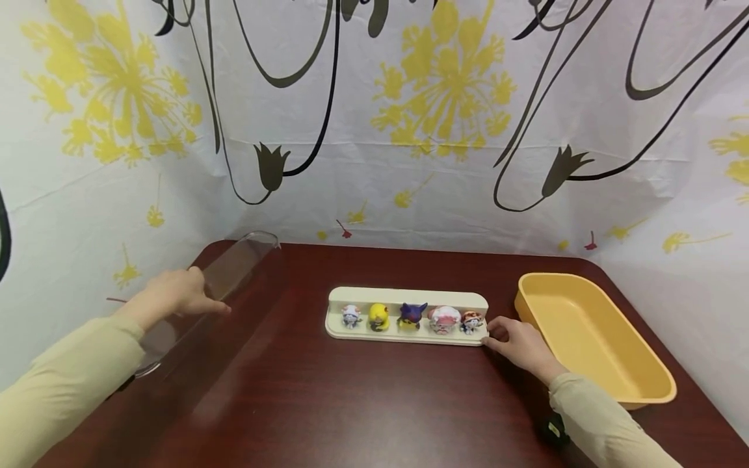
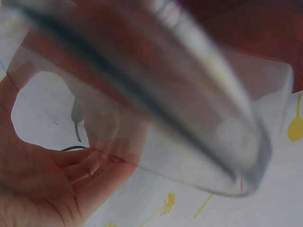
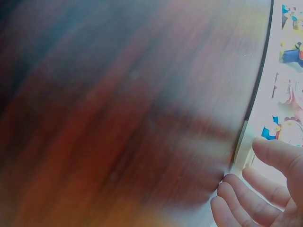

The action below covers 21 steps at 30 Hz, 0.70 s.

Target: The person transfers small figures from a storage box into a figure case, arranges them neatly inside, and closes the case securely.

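My left hand point(image 1: 178, 296) grips a long clear plastic cover point(image 1: 236, 263) with rounded ends, tilted at the left side of the table. In the left wrist view the thumb and fingers curve round the see-through cover point(image 2: 265, 80). Toward the middle right lies a cream display base point(image 1: 339, 333) with a raised back strip and a row of several small figurines, among them a yellow one point(image 1: 378, 317) and a dark purple one point(image 1: 412, 315). My right hand point(image 1: 521, 344) holds the base's right end, its thumb by the front corner in the head view.
A yellow plastic tub point(image 1: 591, 338) stands at the right, close beside my right hand. All of this is on a dark red-brown wooden table point(image 1: 351, 403). A white cloth point(image 1: 363, 117) with yellow flowers hangs behind and on both sides.
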### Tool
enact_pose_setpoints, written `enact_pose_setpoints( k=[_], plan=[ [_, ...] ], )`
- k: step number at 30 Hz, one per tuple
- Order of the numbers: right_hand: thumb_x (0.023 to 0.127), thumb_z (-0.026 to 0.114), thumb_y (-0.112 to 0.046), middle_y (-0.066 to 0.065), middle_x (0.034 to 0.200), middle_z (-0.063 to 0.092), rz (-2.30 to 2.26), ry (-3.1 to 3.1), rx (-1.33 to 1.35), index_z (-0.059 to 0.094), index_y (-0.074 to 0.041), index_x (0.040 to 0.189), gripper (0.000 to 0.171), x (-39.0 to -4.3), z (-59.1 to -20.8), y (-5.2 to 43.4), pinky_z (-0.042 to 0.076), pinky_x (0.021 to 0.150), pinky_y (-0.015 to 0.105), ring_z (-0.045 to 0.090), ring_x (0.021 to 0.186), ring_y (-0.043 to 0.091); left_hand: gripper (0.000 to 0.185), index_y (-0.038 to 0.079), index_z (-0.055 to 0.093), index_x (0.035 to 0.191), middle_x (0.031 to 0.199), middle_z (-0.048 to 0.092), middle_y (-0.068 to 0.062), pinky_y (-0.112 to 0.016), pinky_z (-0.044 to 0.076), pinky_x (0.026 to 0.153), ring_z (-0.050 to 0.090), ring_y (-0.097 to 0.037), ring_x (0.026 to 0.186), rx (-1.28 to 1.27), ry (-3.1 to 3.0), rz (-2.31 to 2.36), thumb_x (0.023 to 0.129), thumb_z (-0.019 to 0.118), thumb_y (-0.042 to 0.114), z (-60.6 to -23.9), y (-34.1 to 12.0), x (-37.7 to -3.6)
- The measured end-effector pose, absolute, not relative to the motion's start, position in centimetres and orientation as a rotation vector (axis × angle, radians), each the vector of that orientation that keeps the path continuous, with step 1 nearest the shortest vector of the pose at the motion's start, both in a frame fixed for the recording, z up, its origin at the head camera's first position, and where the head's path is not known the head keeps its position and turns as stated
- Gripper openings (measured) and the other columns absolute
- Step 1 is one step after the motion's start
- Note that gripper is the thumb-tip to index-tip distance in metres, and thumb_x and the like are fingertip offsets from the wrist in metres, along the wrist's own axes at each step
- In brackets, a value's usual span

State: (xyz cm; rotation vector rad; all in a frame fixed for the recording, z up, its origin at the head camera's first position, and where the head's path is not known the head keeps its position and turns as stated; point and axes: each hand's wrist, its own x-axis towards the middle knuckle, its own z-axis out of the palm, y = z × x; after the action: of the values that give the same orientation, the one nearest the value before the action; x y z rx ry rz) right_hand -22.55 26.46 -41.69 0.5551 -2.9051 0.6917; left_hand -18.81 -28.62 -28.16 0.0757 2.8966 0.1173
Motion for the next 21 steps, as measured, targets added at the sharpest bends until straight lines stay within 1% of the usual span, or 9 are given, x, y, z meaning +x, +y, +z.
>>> enact_pose_setpoints(
  k=[3,5,9,11,14,17,19,20,21],
  plan=[
    [0.076,0.069,-0.017,-0.001,0.073,0.06,0.693,-2.907,0.56,0.061,-0.007,0.086,0.017,-22.5,-41.8,26.4,0.045,0.06,0.033,0.056,0.064,0.012,0.07,0.002,0.064,0.084,0.073,0.055,-0.006,-0.039,0.042,0.052,0.052,-0.024,0.064,0.143,2.91,0.116,0.059,0.062,0.067,-28.2,-29.0,-18.7],
    [0.076,0.069,-0.017,-0.001,0.073,0.06,0.695,-2.907,0.558,0.061,-0.007,0.086,0.017,-22.5,-41.8,26.4,0.045,0.06,0.033,0.056,0.064,0.011,0.06,0.008,0.068,0.081,0.071,0.056,-0.004,-0.037,0.041,0.051,0.051,-0.02,0.062,0.199,2.919,0.122,0.061,0.062,0.065,-28.2,-29.3,-18.6],
    [0.075,0.069,-0.017,-0.002,0.073,0.06,0.695,-2.909,0.559,0.061,-0.007,0.086,0.017,-22.5,-41.9,26.5,0.044,0.059,0.033,0.055,0.063,0.011,0.053,0.007,0.057,0.063,0.058,0.045,0.0,-0.03,0.036,0.046,0.042,-0.014,0.052,0.244,2.949,0.183,0.065,0.064,0.06,-28.1,-29.8,-18.4],
    [0.075,0.069,-0.017,-0.001,0.073,0.06,0.692,-2.911,0.554,0.061,-0.007,0.086,0.017,-22.5,-41.9,26.5,0.044,0.059,0.033,0.055,0.063,0.011,0.051,0.008,0.049,0.059,0.054,0.039,0.001,-0.028,0.033,0.044,0.038,-0.012,0.049,0.25,2.956,0.236,0.066,0.065,0.055,-27.6,-30.0,-18.4],
    [0.075,0.069,-0.017,-0.001,0.073,0.06,0.689,-2.911,0.553,0.061,-0.007,0.086,0.017,-22.6,-41.9,26.5,0.044,0.059,0.033,0.055,0.063,0.012,0.057,-0.002,0.046,0.067,0.059,0.043,-0.006,-0.032,0.038,0.047,0.043,-0.019,0.052,0.283,2.981,0.26,0.067,0.067,0.051,-26.5,-30.2,-18.5],
    [0.075,0.069,-0.017,-0.001,0.073,0.06,0.689,-2.909,0.554,0.061,-0.007,0.086,0.017,-22.6,-41.8,26.5,0.044,0.059,0.033,0.055,0.063,0.012,0.073,-0.018,0.044,0.09,0.079,0.05,-0.024,-0.043,0.044,0.063,0.052,-0.035,0.073,0.334,3.003,0.244,0.069,0.068,0.048,-25.0,-30.3,-18.7],
    [0.076,0.069,-0.017,-0.001,0.073,0.06,0.693,-2.909,0.558,0.061,-0.006,0.086,0.017,-22.6,-41.8,26.5,0.044,0.058,0.033,0.055,0.063,0.011,0.083,-0.023,0.037,0.103,0.094,0.047,-0.035,-0.051,0.041,0.072,0.048,-0.045,0.087,0.361,3.017,0.216,0.07,0.068,0.047,-24.0,-30.3,-18.8],
    [0.076,0.069,-0.018,-0.001,0.073,0.06,0.693,-2.909,0.558,0.061,-0.006,0.086,0.017,-22.6,-41.8,26.5,0.044,0.058,0.033,0.055,0.063,0.011,0.086,-0.024,0.035,0.107,0.1,0.045,-0.038,-0.053,0.039,0.075,0.045,-0.048,0.093,0.37,3.017,0.225,0.07,0.068,0.046,-23.4,-30.3,-18.9],
    [0.076,0.069,-0.018,-0.001,0.073,0.06,0.694,-2.91,0.561,0.061,-0.006,0.086,0.017,-22.6,-41.8,26.5,0.044,0.058,0.033,0.055,0.063,0.011,0.087,-0.024,0.034,0.11,0.104,0.044,-0.039,-0.053,0.039,0.075,0.045,-0.049,0.094,0.381,3.019,0.233,0.07,0.069,0.045,-22.8,-30.2,-19.0]
  ],
)
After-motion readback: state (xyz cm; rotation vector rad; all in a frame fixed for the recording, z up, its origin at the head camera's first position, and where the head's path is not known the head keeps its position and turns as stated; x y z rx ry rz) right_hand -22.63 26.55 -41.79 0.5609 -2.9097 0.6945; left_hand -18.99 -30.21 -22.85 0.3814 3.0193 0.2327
